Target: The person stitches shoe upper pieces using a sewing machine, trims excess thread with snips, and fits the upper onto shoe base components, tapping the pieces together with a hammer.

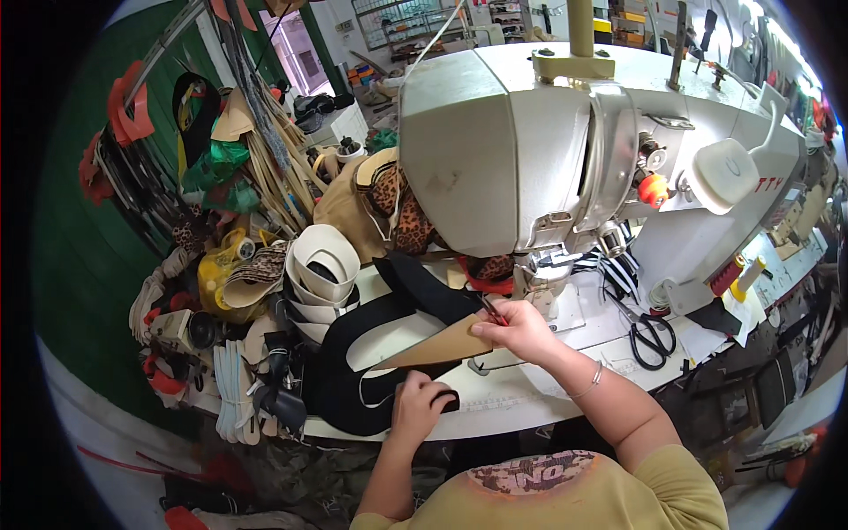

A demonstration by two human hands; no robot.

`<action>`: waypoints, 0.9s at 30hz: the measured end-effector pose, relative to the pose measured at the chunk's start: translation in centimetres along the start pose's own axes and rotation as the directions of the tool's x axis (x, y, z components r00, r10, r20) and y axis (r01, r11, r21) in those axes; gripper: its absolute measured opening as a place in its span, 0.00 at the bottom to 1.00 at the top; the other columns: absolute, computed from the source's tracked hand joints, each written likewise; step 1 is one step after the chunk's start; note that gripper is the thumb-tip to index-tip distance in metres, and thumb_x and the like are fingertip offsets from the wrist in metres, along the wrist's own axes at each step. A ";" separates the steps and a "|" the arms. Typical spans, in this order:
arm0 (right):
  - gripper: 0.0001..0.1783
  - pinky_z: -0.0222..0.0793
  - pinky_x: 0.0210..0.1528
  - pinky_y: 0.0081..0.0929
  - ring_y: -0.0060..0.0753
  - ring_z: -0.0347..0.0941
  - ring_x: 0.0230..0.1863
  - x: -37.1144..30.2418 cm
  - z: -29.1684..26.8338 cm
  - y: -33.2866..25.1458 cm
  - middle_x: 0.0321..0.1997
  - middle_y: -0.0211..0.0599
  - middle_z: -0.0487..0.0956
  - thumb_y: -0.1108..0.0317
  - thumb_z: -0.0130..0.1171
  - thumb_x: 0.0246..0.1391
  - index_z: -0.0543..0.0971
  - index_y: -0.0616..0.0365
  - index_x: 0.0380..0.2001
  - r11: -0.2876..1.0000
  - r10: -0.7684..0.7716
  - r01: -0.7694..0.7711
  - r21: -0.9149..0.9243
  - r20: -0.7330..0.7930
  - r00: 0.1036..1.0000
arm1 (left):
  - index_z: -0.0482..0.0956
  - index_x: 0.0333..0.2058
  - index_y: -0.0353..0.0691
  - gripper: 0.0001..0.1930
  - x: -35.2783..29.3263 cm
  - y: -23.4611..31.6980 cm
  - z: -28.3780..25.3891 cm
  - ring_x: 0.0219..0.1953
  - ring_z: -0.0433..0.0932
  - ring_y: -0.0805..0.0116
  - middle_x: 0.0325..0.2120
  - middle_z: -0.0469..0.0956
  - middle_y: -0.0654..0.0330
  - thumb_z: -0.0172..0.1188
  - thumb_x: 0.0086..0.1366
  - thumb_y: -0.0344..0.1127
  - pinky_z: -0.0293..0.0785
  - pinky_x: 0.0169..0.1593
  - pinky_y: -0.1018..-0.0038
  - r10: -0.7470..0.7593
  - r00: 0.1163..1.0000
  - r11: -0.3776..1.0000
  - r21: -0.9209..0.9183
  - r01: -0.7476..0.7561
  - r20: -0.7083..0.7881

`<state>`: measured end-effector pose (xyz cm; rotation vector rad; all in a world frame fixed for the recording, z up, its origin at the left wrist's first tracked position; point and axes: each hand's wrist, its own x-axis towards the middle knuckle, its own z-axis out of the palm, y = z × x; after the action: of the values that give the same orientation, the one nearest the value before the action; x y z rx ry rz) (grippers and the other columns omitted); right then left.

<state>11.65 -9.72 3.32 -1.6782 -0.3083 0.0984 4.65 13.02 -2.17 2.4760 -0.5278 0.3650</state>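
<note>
My right hand [521, 331] is closed at the near side of the needle area. Its thumb and fingers pinch the edge of a flat tan piece [437, 343], with black material along its edges. A small red-handled tool [496, 312] with a dark tip, possibly thread snips, also sits in its fingers. My left hand [417, 411] is lower and to the left, its fingers curled on a long black fabric strip [349, 402]. That strip loops leftward over the machine bed [495, 397]. Its fingertips are partly hidden.
A large white sewing machine [468, 150] fills the upper middle. Black-handled scissors [652, 340] lie right of the needle area, near thread spools [749, 276]. On the left are rolled white pieces [325, 265], bundled white strips [237, 389] and hanging straps [146, 181].
</note>
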 end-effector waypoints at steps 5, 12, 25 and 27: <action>0.07 0.68 0.25 0.15 0.14 0.71 0.23 -2.6 -0.6 0.2 0.23 0.26 0.76 0.69 0.63 0.51 0.80 0.61 0.32 0.928 0.145 -0.160 0.337 0.070 0.987 | 0.82 0.32 0.41 0.10 1.6 4.7 -1.4 0.26 0.71 0.64 0.25 0.69 0.58 0.66 0.48 0.26 0.68 0.29 0.73 0.172 0.931 0.974 -0.088 -0.210 -0.322; 0.08 0.59 0.20 0.13 0.16 0.70 0.19 -5.4 -0.9 -1.0 0.22 0.28 0.76 0.71 0.59 0.54 0.79 0.63 0.36 0.922 0.085 -0.135 0.362 0.151 0.985 | 0.78 0.25 0.36 0.06 5.6 7.0 -1.8 0.31 0.75 0.70 0.31 0.77 0.59 0.67 0.49 0.26 0.72 0.34 0.78 -0.021 0.987 0.852 -0.520 -0.066 -0.160; 0.09 0.62 0.21 0.11 0.16 0.74 0.23 -7.1 -1.6 -1.1 0.26 0.25 0.76 0.68 0.57 0.56 0.79 0.61 0.38 0.974 0.069 -0.100 0.203 0.159 0.985 | 0.77 0.24 0.37 0.07 5.1 7.6 -0.9 0.31 0.75 0.67 0.26 0.79 0.59 0.69 0.48 0.28 0.73 0.34 0.74 0.012 0.992 0.863 -0.499 -0.075 -0.128; 0.09 0.63 0.21 0.12 0.16 0.74 0.23 -7.1 -1.5 -1.0 0.26 0.26 0.76 0.69 0.58 0.56 0.79 0.61 0.38 0.977 0.070 -0.099 0.191 0.153 0.986 | 0.77 0.23 0.37 0.08 5.1 7.6 -0.8 0.31 0.75 0.67 0.26 0.79 0.60 0.69 0.48 0.28 0.72 0.34 0.74 0.028 0.990 0.874 -0.478 -0.090 -0.135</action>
<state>5.06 -12.87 3.67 -1.4886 -0.3255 0.3076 5.63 6.32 4.01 1.9426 -0.5645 0.3580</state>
